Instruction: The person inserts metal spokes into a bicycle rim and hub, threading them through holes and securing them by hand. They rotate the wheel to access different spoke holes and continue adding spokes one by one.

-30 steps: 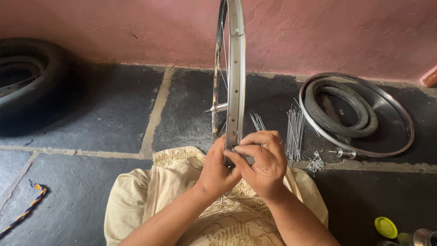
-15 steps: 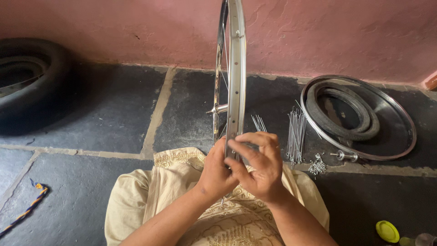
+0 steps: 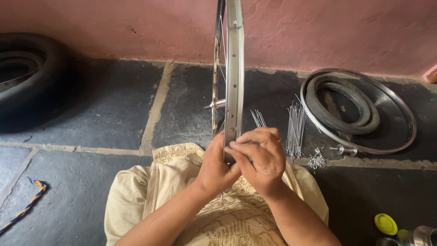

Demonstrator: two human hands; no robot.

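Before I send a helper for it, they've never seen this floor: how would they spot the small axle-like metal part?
Start at the pink wall and find the bare rim lying flat on the floor with a tyre inside. The short metal axle piece lies at that rim's near edge, thicker than the thin spokes bundled alongside.

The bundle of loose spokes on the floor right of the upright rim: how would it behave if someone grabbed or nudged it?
The spokes are thin bare metal rods lying loose and unbound, so a nudge would probably scatter or roll them across the smooth stone floor. Each looks light and likely springy; grabbed mid-length, some would probably slip out.
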